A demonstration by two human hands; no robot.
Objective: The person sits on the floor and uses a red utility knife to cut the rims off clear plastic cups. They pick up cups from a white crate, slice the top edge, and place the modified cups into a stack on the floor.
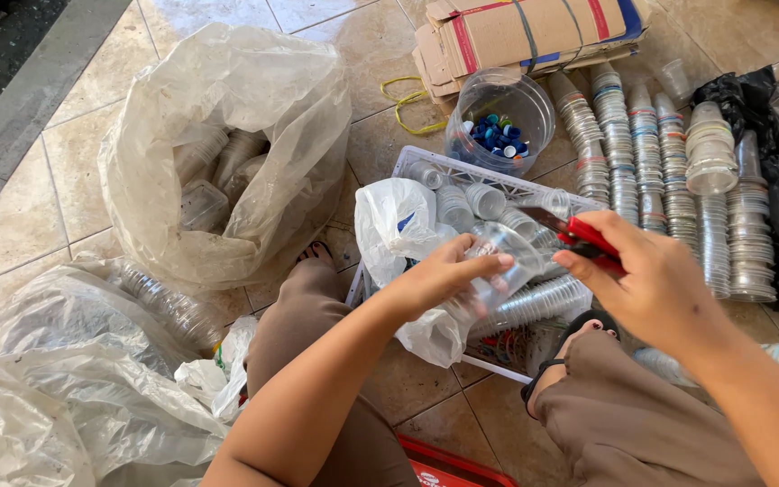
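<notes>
Fingers of left hand (439,275) curled round clear plastic cup (498,261), held above white crate (462,171) on tiled floor (74,153). Right hand (651,284) clenched round red-handled cutter (579,236), blade touching cup rim. Stacked cups (669,171) beyond crate's far edge.

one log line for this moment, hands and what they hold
left hand: holds clear plastic cup | right hand: grips red-handled cutter, blade at cup | below: white crate of cups

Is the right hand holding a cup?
No, the right hand grips a red-handled cutter; the clear plastic cup is in the left hand.
</notes>
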